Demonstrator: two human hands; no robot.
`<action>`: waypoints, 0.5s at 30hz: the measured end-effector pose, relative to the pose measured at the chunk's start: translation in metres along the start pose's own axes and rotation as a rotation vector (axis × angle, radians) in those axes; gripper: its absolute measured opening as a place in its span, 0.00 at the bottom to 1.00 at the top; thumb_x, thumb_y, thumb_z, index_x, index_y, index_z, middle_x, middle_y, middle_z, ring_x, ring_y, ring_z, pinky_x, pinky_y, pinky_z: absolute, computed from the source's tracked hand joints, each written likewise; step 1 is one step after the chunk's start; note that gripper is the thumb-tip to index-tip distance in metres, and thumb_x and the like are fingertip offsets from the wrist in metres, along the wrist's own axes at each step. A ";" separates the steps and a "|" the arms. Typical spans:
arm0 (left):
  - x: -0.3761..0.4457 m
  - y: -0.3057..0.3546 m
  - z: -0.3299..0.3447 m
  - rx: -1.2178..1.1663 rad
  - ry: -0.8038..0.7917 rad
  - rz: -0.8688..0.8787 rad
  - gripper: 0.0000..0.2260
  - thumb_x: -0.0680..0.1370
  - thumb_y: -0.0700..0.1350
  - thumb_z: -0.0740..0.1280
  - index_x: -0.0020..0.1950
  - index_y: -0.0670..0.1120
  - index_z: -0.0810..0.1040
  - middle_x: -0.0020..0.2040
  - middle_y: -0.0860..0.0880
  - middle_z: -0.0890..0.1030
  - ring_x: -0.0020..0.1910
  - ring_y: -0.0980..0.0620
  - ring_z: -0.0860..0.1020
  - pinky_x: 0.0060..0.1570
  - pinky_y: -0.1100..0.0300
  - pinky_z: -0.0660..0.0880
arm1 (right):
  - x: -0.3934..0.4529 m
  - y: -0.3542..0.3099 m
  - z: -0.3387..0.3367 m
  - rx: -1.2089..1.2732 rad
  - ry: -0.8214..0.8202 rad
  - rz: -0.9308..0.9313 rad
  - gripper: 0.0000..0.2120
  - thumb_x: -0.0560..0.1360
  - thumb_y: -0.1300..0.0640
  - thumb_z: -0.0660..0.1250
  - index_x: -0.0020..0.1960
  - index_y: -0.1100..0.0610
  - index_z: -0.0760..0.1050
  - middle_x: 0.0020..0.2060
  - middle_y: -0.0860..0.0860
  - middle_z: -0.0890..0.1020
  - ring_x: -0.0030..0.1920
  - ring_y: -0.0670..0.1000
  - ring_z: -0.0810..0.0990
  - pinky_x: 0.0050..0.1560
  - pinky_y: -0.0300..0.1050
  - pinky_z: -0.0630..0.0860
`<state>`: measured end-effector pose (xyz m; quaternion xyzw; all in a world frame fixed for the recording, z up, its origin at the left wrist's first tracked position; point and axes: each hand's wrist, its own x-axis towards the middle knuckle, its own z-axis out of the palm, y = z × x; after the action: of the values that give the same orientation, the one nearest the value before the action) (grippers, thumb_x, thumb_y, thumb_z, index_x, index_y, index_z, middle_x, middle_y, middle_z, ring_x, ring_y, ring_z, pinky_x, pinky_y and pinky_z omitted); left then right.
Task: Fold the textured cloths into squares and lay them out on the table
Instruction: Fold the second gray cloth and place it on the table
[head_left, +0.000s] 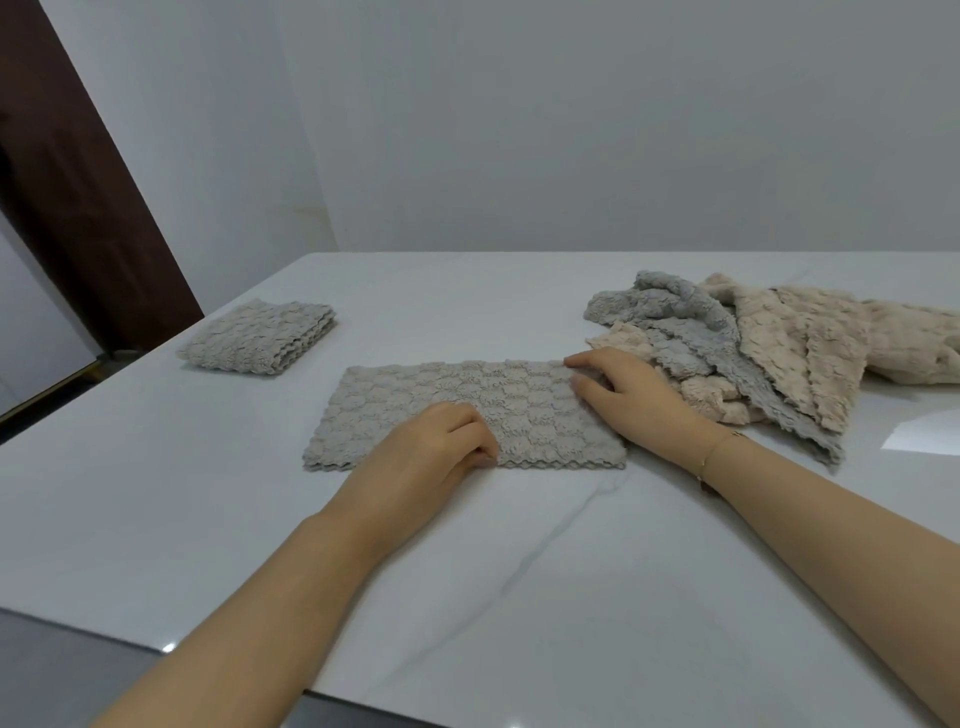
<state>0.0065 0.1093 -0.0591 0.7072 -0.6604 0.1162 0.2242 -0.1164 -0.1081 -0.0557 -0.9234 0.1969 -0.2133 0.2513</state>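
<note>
Cloth: grey textured cloth (457, 410), folded into a long strip, lies mid-desk (156, 493).
Left hand (436, 452): grip curled on its near edge, seemingly pinching.
Right hand (623, 395): fingers relaxed, resting on its right end.
Folded square (260, 335): far left.
Pile (753, 353): unfolded cloths, right.

**A white marble-look table in a plain grey-white corner**

The scene is filled by a glossy white table (156, 493) crossed by faint grey veining, its near edge seen at the lower left. A bright patch of reflected light (922, 434) is seen on its right side, and a small glint at the near edge. Behind it, two plain pale grey walls (571, 130) are joined at a corner left of centre. A dark brown door (67, 208) is seen at the far left, with a strip of floor below it.
</note>
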 end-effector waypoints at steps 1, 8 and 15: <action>-0.002 0.000 -0.002 -0.002 -0.010 -0.007 0.03 0.77 0.40 0.65 0.46 0.46 0.78 0.45 0.54 0.78 0.46 0.57 0.72 0.45 0.68 0.68 | -0.001 0.001 -0.001 0.004 0.013 -0.015 0.14 0.79 0.56 0.60 0.63 0.57 0.75 0.54 0.51 0.78 0.52 0.46 0.73 0.44 0.33 0.63; -0.043 -0.006 -0.028 -0.026 -0.009 -0.096 0.07 0.77 0.47 0.60 0.46 0.48 0.77 0.46 0.57 0.76 0.48 0.59 0.73 0.50 0.62 0.70 | -0.025 -0.011 -0.008 0.171 0.001 -0.047 0.06 0.76 0.56 0.65 0.43 0.56 0.80 0.38 0.47 0.81 0.42 0.48 0.78 0.46 0.46 0.75; -0.034 0.063 -0.017 -0.118 0.063 -0.065 0.12 0.74 0.56 0.68 0.48 0.49 0.77 0.47 0.56 0.76 0.49 0.57 0.73 0.51 0.63 0.69 | -0.036 -0.011 -0.007 0.256 -0.020 -0.032 0.06 0.77 0.56 0.65 0.43 0.54 0.79 0.37 0.50 0.82 0.41 0.54 0.79 0.45 0.47 0.74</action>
<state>-0.0566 0.1460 -0.0495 0.7097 -0.6356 0.0920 0.2896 -0.1471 -0.0851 -0.0543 -0.8888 0.1507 -0.2315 0.3658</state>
